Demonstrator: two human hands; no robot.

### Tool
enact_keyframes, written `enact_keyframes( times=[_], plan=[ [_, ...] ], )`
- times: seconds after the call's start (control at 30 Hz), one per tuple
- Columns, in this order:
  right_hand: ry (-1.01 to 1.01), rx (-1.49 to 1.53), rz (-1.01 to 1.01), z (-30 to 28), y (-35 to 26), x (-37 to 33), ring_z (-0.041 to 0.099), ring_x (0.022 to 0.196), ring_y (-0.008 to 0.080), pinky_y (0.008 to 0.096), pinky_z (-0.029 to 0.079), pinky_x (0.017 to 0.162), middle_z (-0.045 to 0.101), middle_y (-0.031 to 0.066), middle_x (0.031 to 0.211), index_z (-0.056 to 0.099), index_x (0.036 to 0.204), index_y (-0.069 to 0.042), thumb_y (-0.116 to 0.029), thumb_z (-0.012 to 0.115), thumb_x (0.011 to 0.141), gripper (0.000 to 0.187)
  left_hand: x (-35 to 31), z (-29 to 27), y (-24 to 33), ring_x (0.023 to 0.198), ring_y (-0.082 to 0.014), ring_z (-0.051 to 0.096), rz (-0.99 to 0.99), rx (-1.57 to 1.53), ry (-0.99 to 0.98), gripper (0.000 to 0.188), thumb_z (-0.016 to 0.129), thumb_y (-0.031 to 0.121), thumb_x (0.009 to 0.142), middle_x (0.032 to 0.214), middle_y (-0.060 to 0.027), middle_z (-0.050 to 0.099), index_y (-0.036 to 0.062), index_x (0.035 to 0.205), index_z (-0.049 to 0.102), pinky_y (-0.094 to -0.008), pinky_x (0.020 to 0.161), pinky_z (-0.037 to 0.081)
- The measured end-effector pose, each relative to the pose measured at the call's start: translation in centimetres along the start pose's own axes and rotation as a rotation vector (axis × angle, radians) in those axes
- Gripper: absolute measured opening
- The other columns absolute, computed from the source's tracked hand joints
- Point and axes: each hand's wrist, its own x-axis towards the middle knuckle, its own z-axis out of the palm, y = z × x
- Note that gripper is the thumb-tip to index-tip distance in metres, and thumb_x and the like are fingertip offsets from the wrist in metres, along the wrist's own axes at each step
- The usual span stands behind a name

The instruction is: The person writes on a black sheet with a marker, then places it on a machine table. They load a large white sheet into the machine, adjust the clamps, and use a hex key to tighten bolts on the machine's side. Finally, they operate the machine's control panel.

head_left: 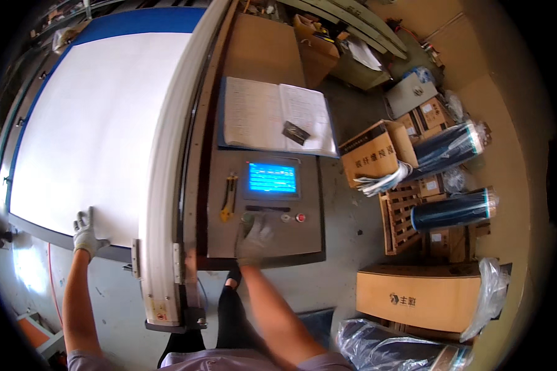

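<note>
My left hand (88,236), in a pale work glove, lies with fingers spread on the near edge of a large white sheet (99,123). The sheet covers a wide flat bed with a blue far end (142,21). My right hand (254,240), also gloved, is over the near part of a grey control panel (303,238), by a green button (247,217). Motion smears its fingers, so their grip and any contact are unclear. A lit blue screen (272,178) sits beyond that hand. To its left lies a yellow-handled cutter (228,207).
A long pale machine beam (167,148) separates bed and panel. An open ledger (266,117) with a dark card on it lies beyond the screen. To the right are cardboard boxes (414,300), a wooden pallet (397,219) and dark wrapped rolls (452,210) along the wall.
</note>
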Motion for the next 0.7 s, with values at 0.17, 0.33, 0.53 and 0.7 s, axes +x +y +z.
enact_keyframes(
  times=[0.17, 0.33, 0.53, 0.7],
  plan=[
    [-0.063, 0.023, 0.064, -0.4, -0.1, 0.2, 0.042, 0.124, 0.0397, 0.0526, 0.033, 0.104, 0.044, 0.0159, 0.136, 0.047, 0.130, -0.001, -0.037, 0.062, 0.087, 0.058, 0.0, 0.1, -0.8, 0.143, -0.0474, 0.016, -0.025, 0.025, 0.020, 0.139, 0.093, 0.029, 0.054, 0.159, -0.0234, 0.009, 0.0259, 0.155, -0.002, -0.0444, 0.115, 0.029],
    [-0.007, 0.083, 0.047, -0.3, 0.0, 0.3, 0.043, 0.122, 0.0420, 0.0528, 0.038, 0.101, 0.046, 0.0176, 0.133, 0.047, 0.130, -0.003, -0.040, 0.060, 0.090, 0.055, -0.8, -0.6, -0.2, 0.144, -0.0465, 0.016, -0.033, -0.043, 0.022, 0.139, 0.093, 0.022, 0.052, 0.156, -0.0281, 0.013, 0.0235, 0.155, -0.001, -0.0466, 0.117, 0.024],
    [0.033, 0.027, -0.003, -0.1, 0.3, 0.5, 0.044, 0.123, 0.0400, 0.0519, 0.037, 0.102, 0.048, 0.0168, 0.133, 0.049, 0.128, -0.003, -0.040, 0.059, 0.090, 0.053, -0.7, -0.7, 0.0, 0.147, -0.0390, 0.012, -0.017, -0.038, 0.014, 0.140, 0.093, 0.024, 0.052, 0.154, -0.0303, 0.018, 0.0163, 0.155, -0.002, -0.0457, 0.119, 0.015],
    [0.044, 0.022, -0.023, -0.2, 0.3, 0.6, 0.044, 0.123, 0.0394, 0.0520, 0.037, 0.102, 0.049, 0.0161, 0.130, 0.052, 0.124, -0.003, -0.039, 0.061, 0.089, 0.051, 0.3, 0.5, -0.7, 0.147, -0.0397, 0.013, 0.011, 0.006, 0.051, 0.140, 0.092, 0.024, 0.053, 0.153, -0.0310, 0.020, 0.0162, 0.155, -0.003, -0.0458, 0.119, 0.016]
  ],
)
